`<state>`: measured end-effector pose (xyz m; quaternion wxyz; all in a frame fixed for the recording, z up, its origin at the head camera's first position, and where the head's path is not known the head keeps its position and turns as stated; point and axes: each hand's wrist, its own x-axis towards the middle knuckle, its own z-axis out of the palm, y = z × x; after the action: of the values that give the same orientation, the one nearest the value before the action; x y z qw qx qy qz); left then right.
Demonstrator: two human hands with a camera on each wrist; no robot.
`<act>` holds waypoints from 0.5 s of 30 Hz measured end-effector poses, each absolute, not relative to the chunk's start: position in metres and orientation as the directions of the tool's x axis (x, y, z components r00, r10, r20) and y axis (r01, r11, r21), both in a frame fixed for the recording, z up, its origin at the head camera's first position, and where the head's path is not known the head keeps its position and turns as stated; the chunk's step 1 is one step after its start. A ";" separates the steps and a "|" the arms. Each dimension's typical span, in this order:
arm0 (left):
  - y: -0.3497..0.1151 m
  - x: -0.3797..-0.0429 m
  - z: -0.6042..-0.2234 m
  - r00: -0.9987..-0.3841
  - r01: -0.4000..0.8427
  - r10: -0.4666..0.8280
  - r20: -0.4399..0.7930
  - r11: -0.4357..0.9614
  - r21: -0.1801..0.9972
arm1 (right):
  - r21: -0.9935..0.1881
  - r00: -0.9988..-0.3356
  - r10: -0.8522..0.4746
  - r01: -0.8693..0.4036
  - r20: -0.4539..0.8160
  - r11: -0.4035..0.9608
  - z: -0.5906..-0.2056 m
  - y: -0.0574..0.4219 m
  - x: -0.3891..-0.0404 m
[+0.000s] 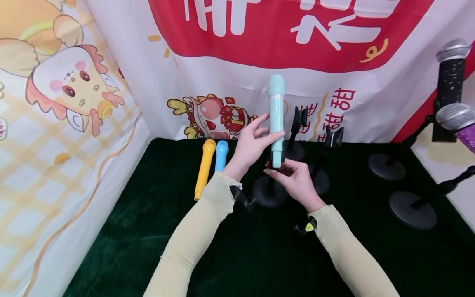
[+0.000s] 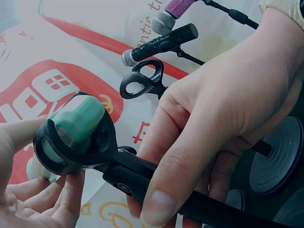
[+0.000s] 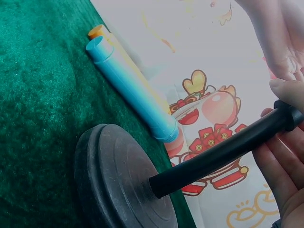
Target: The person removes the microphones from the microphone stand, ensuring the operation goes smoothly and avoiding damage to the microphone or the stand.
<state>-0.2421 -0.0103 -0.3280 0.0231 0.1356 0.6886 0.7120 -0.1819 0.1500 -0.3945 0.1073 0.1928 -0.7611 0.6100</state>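
Near the middle of the head view, a mint-green microphone (image 1: pixel 276 115) stands upright. My left hand (image 1: pixel 249 144) grips its body, with the thumb laid across the front. The microphone's lower end sits within the black clip (image 2: pixel 111 140) of a desktop stand, as the left wrist view shows. Just below the clip, my right hand (image 1: pixel 297 181) holds the stand between thumb and fingers. The stand's black pole (image 3: pixel 213 161) runs down to a round base (image 3: pixel 109 175) on the green cloth.
A yellow microphone (image 1: pixel 204 171) and a blue microphone (image 1: pixel 221 154) lie left of the stand. Two stands with unfilled clips (image 1: pixel 334 138) are behind to the right. Farther right, stands carry a black microphone (image 1: pixel 450 82) and a purple one (image 1: pixel 465 134). Printed cloth (image 1: pixel 222 74) hangs behind.
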 end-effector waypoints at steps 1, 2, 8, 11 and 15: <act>-0.011 -0.241 -0.328 -0.963 0.150 0.218 0.158 -0.052 0.987 | -0.888 -0.903 -0.165 -0.424 0.397 0.180 -0.394 0.149 -0.182; -0.012 -0.241 -0.329 -0.963 0.148 0.218 0.156 -0.055 0.987 | -0.888 -0.903 -0.168 -0.423 0.396 0.181 -0.394 0.149 -0.182; -0.014 -0.238 -0.328 -0.965 0.154 0.210 0.160 -0.045 0.987 | -0.887 -0.902 -0.178 -0.423 0.393 0.187 -0.395 0.147 -0.182; -0.013 -0.238 -0.328 -0.964 0.160 0.206 0.167 -0.046 0.986 | -0.889 -0.904 -0.171 -0.419 0.391 0.183 -0.395 0.148 -0.182; -0.009 -0.237 -0.328 -0.963 0.168 0.205 0.177 -0.061 0.984 | -0.895 -0.910 -0.161 -0.409 0.383 0.181 -0.396 0.149 -0.180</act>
<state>-0.2370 -0.0094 -0.3285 0.0128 0.1363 0.6851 0.7154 -0.1797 0.1493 -0.3958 0.1013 0.1869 -0.7616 0.6122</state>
